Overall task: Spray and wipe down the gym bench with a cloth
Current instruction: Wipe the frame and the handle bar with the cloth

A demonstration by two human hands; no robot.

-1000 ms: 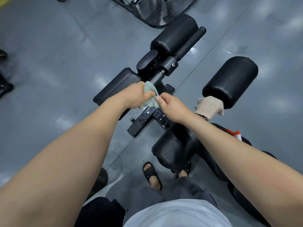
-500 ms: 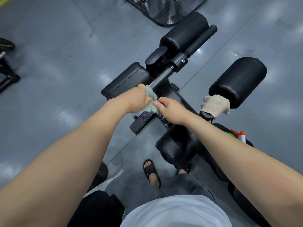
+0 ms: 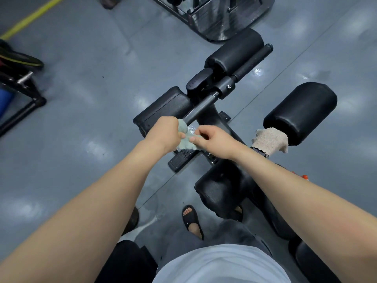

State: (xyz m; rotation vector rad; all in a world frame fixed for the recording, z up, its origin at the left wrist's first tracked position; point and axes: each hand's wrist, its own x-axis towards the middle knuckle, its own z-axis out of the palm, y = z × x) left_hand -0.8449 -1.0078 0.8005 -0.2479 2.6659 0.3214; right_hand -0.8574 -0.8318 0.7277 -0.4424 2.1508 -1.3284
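A black gym bench (image 3: 167,107) with padded rollers (image 3: 234,51) and a metal bar (image 3: 204,105) stands on the grey floor before me. My left hand (image 3: 166,132) grips a pale green cloth (image 3: 186,141) at the near end of the bar. My right hand (image 3: 212,140) pinches the same cloth from the right. A beige cloth (image 3: 271,139) is draped at the near end of the right roller pad (image 3: 299,111). The orange and white top of a spray bottle (image 3: 304,177) peeks out behind my right forearm.
A dark machine base (image 3: 214,17) stands at the far end. Black frame tubing (image 3: 22,109) sits at the left edge, and a yellow floor line (image 3: 30,19) runs at the top left. My sandalled foot (image 3: 192,220) stands by the bench's near pad (image 3: 220,193).
Both hands stay on the green cloth; more of the cloth now shows between them. The view has shifted, so more of the floor and equipment at left and top shows.
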